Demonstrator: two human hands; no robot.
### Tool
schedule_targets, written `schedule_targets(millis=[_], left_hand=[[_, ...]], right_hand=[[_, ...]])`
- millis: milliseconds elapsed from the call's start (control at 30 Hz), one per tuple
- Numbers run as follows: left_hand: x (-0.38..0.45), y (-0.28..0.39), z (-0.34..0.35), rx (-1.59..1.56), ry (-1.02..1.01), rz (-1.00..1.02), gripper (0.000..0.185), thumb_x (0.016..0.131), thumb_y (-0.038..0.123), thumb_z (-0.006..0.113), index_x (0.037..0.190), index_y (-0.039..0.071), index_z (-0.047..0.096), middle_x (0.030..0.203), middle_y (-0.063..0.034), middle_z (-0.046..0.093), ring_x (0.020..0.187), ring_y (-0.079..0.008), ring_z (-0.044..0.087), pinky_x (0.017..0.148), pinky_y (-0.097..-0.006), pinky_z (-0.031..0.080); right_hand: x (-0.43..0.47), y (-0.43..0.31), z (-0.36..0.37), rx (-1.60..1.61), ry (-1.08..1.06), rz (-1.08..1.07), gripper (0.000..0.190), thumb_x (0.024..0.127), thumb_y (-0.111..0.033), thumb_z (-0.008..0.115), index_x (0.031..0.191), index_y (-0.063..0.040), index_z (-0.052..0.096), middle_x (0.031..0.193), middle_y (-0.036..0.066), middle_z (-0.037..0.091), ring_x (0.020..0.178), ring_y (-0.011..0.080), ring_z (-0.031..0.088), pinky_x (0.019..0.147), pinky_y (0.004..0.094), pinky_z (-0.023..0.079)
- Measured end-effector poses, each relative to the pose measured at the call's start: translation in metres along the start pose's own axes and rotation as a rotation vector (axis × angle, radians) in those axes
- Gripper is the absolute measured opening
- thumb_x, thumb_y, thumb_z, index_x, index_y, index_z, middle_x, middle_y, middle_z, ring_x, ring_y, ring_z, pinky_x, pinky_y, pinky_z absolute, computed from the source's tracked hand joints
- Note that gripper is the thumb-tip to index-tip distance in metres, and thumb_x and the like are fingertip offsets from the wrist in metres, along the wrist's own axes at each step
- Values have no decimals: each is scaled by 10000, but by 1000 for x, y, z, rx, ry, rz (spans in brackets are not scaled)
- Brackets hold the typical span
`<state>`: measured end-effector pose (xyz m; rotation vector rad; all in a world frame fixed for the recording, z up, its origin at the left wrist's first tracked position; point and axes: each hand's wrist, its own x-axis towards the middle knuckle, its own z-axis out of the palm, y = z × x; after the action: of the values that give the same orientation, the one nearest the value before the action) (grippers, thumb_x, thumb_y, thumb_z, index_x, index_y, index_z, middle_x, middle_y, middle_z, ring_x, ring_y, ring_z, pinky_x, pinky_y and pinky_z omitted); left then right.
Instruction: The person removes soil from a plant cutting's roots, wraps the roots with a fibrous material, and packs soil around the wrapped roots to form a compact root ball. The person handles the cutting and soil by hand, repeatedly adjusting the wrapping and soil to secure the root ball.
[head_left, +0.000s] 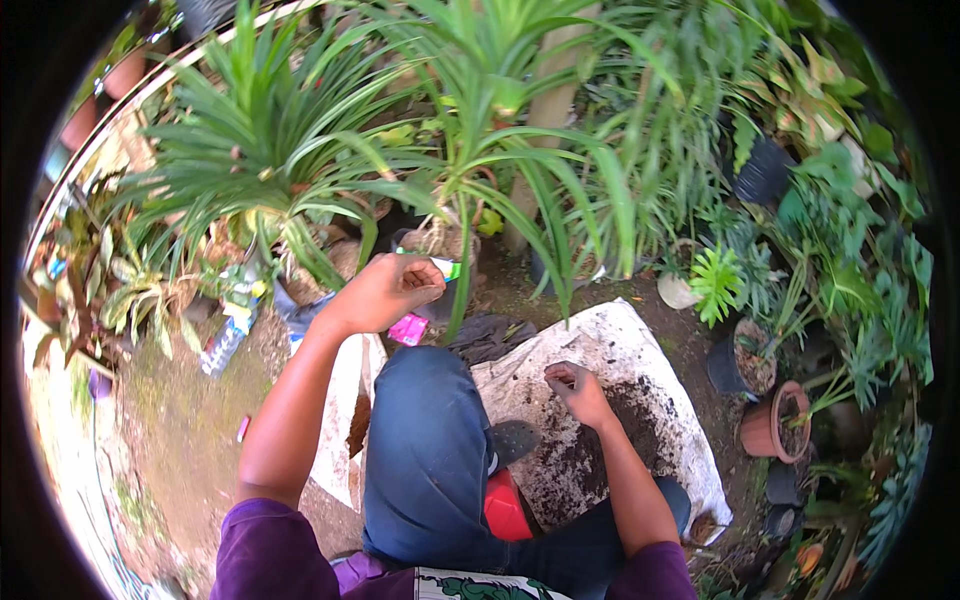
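My left hand (401, 289) is raised above my knee with its fingers curled, beside a small green-and-white packet (448, 268); whether the fingers hold it I cannot tell. Over the white sack (615, 337) hangs my right hand (574, 386), its fingertips bent together and darkened with soil, nothing plainly between them. Dark loose soil (637, 420) lies spread on that sack. Between my legs part of a red plastic container (506, 510) shows next to my dark shoe (514, 441). Left of my knee is another white sack (337, 420) with brown material on it.
Long-leaved plants (277, 150) stand ahead in pots and bags. To the right are a terracotta-coloured pot (776, 424), a black pot (739, 364) and a small white pot (679, 289). A plastic bottle (225, 345), a pink packet (408, 328) and black plastic (491, 337) lie on the ground.
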<state>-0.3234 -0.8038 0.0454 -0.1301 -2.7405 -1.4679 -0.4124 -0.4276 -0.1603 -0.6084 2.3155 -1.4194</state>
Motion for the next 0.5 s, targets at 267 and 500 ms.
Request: schedule_targets(millis=[267,500], left_hand=[[-108,-37,-21,122,-106,-247,198,970,156,711,1127,36,725,1080,-74,747,979,-171,691,853,-346,576],[-62,-52,-4,-169,-45,-127,255,1012,153,662,1220,8,688,1142,-65,712,1082,-152,655,957,-325,532]], right_hand=[[44,-109,38,274,-90,-106,186,965,-96,709,1111,18,699,990,49,713,923,113,647,846,282,515],[73,-141,47,58,-137,-210,228,944,-132,716,1118,14,699,1031,85,724,941,156,662,860,309,504]])
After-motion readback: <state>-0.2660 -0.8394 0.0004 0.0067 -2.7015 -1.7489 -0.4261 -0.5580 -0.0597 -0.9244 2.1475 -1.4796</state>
